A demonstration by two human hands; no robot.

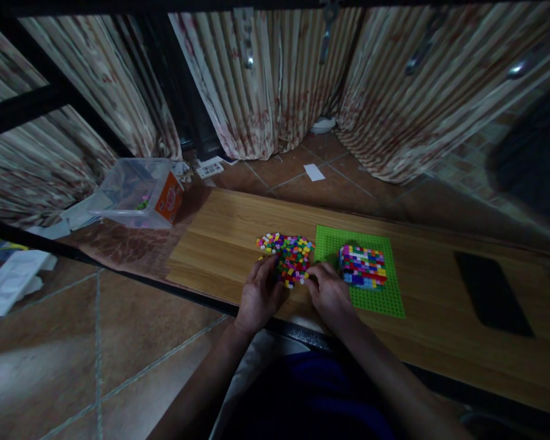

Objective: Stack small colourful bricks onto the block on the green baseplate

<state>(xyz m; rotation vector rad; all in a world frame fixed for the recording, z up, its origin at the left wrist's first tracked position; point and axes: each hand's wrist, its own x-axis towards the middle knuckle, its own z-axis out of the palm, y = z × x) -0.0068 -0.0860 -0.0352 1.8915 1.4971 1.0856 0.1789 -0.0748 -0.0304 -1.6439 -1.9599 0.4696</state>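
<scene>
A pile of small multicoloured bricks (289, 252) lies on the wooden table (229, 232). My left hand (258, 294) rests at the pile's near left edge, its fingers curled and touching the bricks. My right hand (329, 291) sits at the pile's near right edge, with its fingertips pinched among the bricks. What either hand holds is too small to make out. Right of the pile lies a green baseplate (376, 293) bearing a block of stacked coloured bricks (363, 266).
A dark flat rectangle (491, 292) lies on the table at the right. A clear plastic box (135, 192) with an orange label stands beyond the table's left end. Curtains hang behind, and papers lie on the tiled floor.
</scene>
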